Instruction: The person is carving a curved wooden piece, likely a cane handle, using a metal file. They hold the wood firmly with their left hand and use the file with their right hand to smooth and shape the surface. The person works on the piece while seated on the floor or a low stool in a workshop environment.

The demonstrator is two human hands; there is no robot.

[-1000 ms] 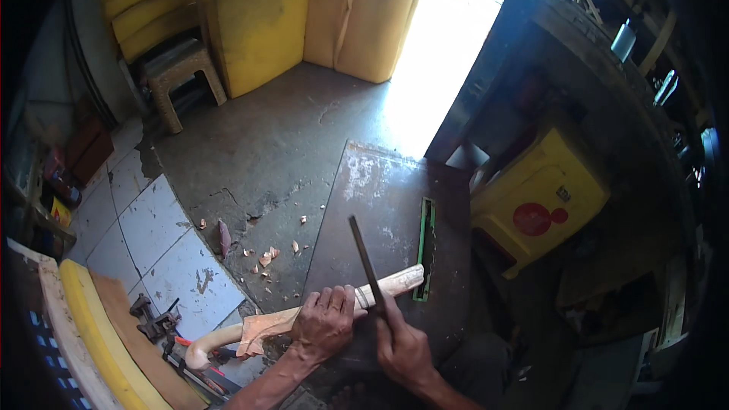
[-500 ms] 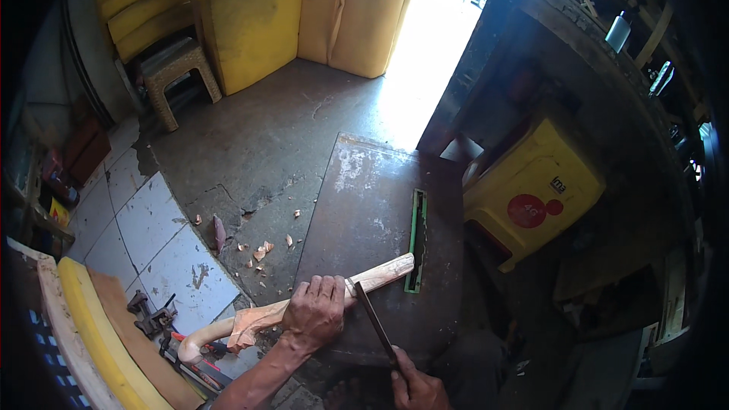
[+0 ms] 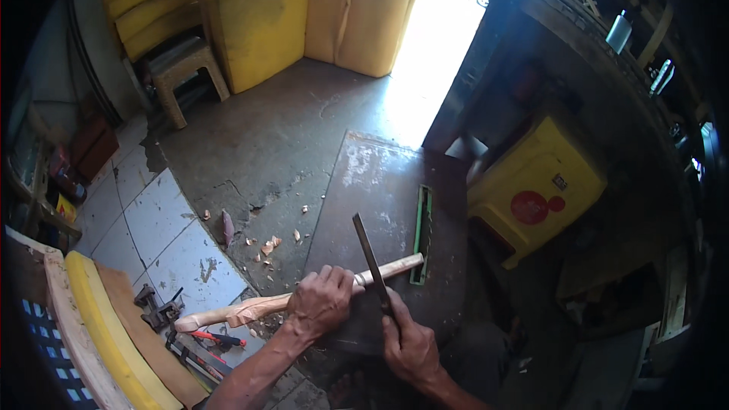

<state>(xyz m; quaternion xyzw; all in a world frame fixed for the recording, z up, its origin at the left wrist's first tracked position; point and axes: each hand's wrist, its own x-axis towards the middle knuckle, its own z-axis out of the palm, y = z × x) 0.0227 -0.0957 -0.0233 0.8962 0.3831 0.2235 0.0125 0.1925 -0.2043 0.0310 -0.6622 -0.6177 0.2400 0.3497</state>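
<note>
My left hand (image 3: pixel 320 301) is closed around the middle of a long carved wooden piece (image 3: pixel 262 308), which slants from lower left to upper right. Its slim end reaches over a low dark brown bench (image 3: pixel 376 175), while the thicker end sticks out to the left past my wrist. In my right hand (image 3: pixel 411 343) is a long, narrow, dark file (image 3: pixel 366 245), gripped at its lower end and pointing up and away. The file crosses the wood just right of my left fist, near a groove ringing it. My right fingers hide the file's handle end.
A green-edged slot (image 3: pixel 421 235) runs along the bench top. Wood chips (image 3: pixel 269 245) lie on the floor beyond my left hand. A metal clamp (image 3: pixel 158 309) and a red-and-black tool (image 3: pixel 218 339) are at lower left. On the right stands a yellow plastic stool (image 3: pixel 581 163).
My right hand has moved up and forward, pushing the file farther across the wood. The wooden piece has rolled, so its bent left end now shows differently. My left hand keeps its grip.
</note>
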